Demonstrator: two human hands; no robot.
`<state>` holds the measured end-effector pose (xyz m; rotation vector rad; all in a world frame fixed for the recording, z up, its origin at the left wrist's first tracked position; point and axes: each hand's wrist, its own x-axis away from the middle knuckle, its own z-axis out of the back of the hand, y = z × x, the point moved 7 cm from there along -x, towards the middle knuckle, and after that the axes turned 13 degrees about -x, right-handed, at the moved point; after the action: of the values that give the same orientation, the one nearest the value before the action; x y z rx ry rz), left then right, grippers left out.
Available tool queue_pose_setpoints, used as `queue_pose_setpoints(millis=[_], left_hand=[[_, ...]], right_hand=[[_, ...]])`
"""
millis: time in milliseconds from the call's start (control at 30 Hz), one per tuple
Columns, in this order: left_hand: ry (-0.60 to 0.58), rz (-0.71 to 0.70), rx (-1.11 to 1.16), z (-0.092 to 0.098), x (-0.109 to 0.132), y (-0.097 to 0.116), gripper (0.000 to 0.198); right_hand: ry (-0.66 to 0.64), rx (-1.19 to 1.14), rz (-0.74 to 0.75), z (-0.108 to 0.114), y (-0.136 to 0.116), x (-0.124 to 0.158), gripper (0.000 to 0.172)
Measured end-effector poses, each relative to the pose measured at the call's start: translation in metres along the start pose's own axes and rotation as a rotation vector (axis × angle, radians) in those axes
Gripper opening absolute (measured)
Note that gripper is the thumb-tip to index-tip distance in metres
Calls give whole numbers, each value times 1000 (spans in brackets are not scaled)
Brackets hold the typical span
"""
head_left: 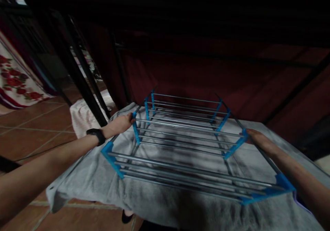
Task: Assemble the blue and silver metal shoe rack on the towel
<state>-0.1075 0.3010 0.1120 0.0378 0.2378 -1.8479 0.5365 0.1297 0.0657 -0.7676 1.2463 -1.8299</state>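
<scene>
A rack [177,125] of thin metal rods with blue plastic joints lies on its side across a grey blanket [85,176]. Its rods run left to right in several tiers. My left hand [123,122], with a black band on the wrist, is closed around the rack's left side at a blue joint. On the opposite side, my right hand [255,137] grips the rack near another blue joint; its fingers are partly hidden behind the frame.
Dark metal posts [77,72] rise on the left, and a dark red panel [206,72] stands behind the rack. A pale striped cloth [82,115] hangs beside the posts. A floral blanket [18,76] hangs at far left over the tiled floor [31,134].
</scene>
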Motion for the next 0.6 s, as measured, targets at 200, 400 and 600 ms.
queue_pose_setpoints(millis=[200,400,600], left_hand=[[39,-53,-154,-4,3,6,42],[63,-47,-215,7,11,14,41],[62,-67,-250,18,18,22,36]], right_hand=[[-57,10,20,-3,2,-7,24],[28,-77,-24,1,9,-6,19],[8,-62,15,2,11,-11,21]])
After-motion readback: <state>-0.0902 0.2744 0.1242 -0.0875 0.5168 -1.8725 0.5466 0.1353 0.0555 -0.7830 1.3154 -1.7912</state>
